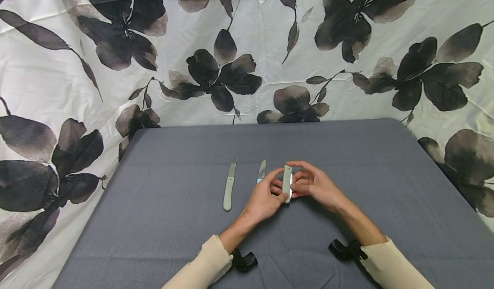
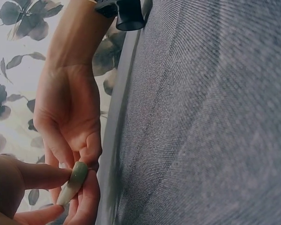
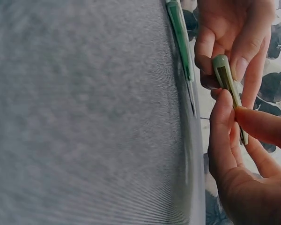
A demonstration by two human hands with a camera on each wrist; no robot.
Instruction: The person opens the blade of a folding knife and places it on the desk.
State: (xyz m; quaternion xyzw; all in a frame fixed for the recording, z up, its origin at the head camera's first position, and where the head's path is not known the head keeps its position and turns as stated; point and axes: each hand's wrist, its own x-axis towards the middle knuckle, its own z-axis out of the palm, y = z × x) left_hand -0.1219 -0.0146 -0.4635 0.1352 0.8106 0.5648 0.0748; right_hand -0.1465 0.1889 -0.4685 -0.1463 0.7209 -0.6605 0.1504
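Note:
A folding knife (image 1: 287,184) with a pale green handle stands roughly upright between both hands, lifted off the table. My left hand (image 1: 260,201) grips its handle from the left, thumb near the lower end. From the right, my right hand (image 1: 318,188) pinches the knife, one finger at its top end and others at a bright strip along its edge, seemingly the blade lying along the handle. The right wrist view shows a dark slot along the knife (image 3: 227,79). Left of the hands lies an open knife (image 1: 228,193). Another knife (image 1: 262,169) lies partly hidden behind my left hand.
A grey cloth-covered table (image 1: 173,229) spreads under the hands. Behind and beside it hangs a white floral sheet (image 1: 247,36). Black wrist-worn devices (image 1: 245,262) sit by both cream sleeves (image 1: 208,259), close above the table.

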